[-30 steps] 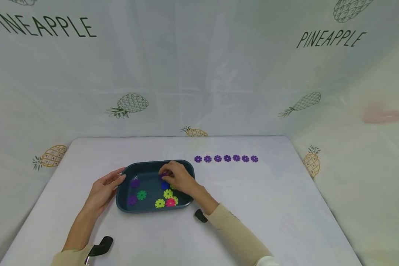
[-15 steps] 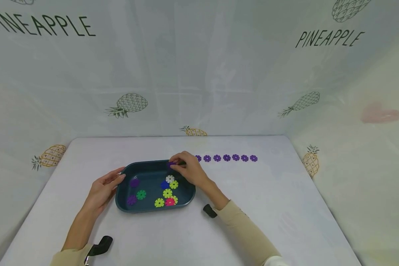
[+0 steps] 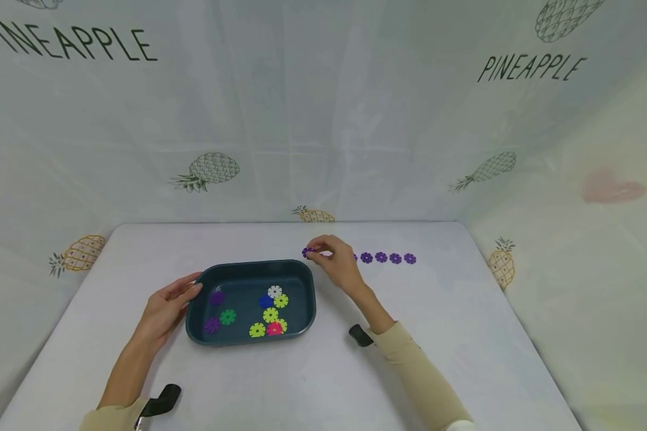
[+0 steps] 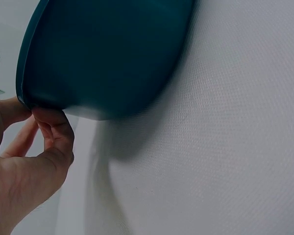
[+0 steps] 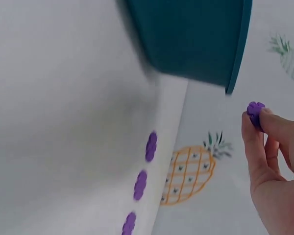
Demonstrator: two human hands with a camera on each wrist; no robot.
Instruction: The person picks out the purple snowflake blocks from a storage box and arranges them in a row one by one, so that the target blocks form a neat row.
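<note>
The purple disc (image 5: 255, 113) is pinched between thumb and forefinger of the right hand (image 3: 338, 263), near the 2 o'clock corner of the tray (image 3: 239, 299). The right hand is raised, its forearm slanting in from about 5 o'clock. From it a row of discs (image 3: 381, 257) runs towards 3 o'clock (the hand hides part of it). At the tray's 9 o'clock end, the left hand (image 3: 167, 308) grips the edge between thumb and fingers, forearm coming from 7 o'clock. Inside lie mixed-colour pieces (image 3: 270, 315).
</note>
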